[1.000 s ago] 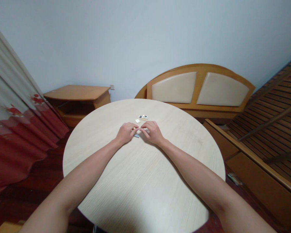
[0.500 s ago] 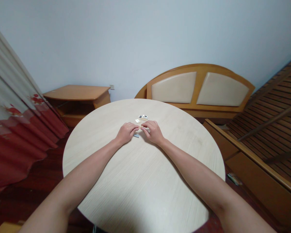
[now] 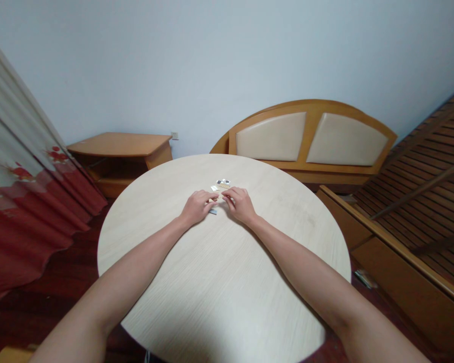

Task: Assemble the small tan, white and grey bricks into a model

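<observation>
My left hand (image 3: 197,206) is closed in a pinch over the middle of the round table, on a small tan piece (image 3: 213,199) partly hidden by the fingers. Just to its right, my right hand (image 3: 240,205) has thumb and forefinger brought near each other; what is between them is too small to make out. A narrow gap separates the two sets of fingertips. Below my left fingertips lies a flat grey piece (image 3: 212,212). Beyond the hands are a small white piece (image 3: 214,188), a tan strip with a dotted edge (image 3: 224,186) and several small dark-and-white pieces (image 3: 223,181).
The pale round wooden table (image 3: 219,282) carries both forearms. Behind it stand a low wooden cabinet (image 3: 124,143) and a padded headboard (image 3: 314,133). A red and white curtain (image 3: 26,201) hangs at left. A wooden bed frame (image 3: 393,252) and slatted panel (image 3: 431,176) are at right.
My fingertips, which met around a small tan piece, have moved slightly apart. The tan piece now shows at my left fingers. The things on the table stay where they were.
</observation>
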`<state>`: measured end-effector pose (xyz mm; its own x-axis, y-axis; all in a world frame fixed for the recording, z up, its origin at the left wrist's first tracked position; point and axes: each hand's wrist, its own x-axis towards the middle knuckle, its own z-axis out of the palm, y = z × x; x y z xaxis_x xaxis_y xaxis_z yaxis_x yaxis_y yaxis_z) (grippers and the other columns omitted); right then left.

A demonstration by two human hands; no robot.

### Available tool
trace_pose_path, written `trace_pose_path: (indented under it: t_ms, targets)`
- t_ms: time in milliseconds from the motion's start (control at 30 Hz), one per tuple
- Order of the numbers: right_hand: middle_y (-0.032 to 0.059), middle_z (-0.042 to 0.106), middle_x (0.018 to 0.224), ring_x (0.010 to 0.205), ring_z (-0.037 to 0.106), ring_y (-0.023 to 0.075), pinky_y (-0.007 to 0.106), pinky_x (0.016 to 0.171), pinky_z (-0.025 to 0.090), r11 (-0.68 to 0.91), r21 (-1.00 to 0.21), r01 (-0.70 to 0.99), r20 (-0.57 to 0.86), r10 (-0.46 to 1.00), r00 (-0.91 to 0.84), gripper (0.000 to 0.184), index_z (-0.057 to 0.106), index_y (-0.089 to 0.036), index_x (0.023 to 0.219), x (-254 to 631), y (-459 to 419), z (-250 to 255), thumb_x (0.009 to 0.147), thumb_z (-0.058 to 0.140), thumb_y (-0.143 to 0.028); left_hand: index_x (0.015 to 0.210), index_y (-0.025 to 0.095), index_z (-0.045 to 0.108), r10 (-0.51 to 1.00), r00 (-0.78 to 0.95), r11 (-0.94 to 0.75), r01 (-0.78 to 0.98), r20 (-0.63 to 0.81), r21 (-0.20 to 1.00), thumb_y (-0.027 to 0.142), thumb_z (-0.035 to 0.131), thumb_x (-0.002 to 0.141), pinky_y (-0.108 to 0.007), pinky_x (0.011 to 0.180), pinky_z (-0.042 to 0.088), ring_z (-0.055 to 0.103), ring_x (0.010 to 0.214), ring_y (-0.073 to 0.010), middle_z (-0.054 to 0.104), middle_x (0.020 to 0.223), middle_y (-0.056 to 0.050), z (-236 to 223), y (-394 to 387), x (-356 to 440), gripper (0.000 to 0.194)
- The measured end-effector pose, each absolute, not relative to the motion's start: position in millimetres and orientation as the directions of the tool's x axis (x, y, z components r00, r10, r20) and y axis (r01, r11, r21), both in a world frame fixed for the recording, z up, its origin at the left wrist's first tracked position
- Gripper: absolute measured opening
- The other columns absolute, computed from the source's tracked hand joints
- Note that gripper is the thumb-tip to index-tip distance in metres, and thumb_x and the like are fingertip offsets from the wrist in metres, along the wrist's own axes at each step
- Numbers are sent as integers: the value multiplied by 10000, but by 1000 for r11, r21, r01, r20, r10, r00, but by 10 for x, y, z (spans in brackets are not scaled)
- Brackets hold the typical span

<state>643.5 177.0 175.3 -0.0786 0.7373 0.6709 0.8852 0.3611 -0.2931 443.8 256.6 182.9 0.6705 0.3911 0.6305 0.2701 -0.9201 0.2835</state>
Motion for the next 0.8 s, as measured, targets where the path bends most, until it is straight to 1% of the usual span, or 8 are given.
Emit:
trace_pose_path:
  t_ms: [200, 400, 633, 800]
  targets:
    - [100, 713, 1064, 1018, 615, 243, 374, 901, 392, 351, -299, 887, 602, 791, -110, 219, 714, -203, 1080, 6446, 1775, 1745, 1017, 517, -272, 1035, 198, 742, 338, 670, -941, 221, 661, 257, 245, 616, 975, -369, 850, 479, 681, 930, -215, 780, 986, -69, 1831, 2554, 4437, 147]
    - [94, 703, 1058, 1004, 614, 239, 370, 886, 392, 370, -278, 886, 586, 797, -149, 222, 716, -206, 1087, 6455, 1780, 1743, 1015, 516, -268, 1041, 195, 754, 293, 643, -955, 164, 708, 247, 266, 615, 981, -363, 838, 487, 679, 902, -206, 776, 933, -77, 1806, 2558, 4449, 167]
    - [95, 700, 1068, 1004, 610, 240, 368, 878, 394, 369, -261, 892, 577, 800, -162, 222, 710, -209, 1098, 6449, 1773, 1755, 1016, 513, -268, 1093, 207, 739, 341, 638, -940, 217, 690, 265, 298, 623, 975, -368, 834, 491, 673, 876, -204, 771, 947, -67, 1816, 2541, 4444, 189]
    - [93, 703, 1064, 1010, 612, 238, 366, 872, 388, 369, -257, 893, 585, 795, -160, 201, 702, -201, 1063, 6434, 1773, 1756, 1015, 515, -260, 994, 198, 731, 388, 607, -921, 275, 693, 275, 299, 649, 955, -372, 861, 487, 671, 886, -208, 767, 932, -55, 1831, 2536, 4445, 135]
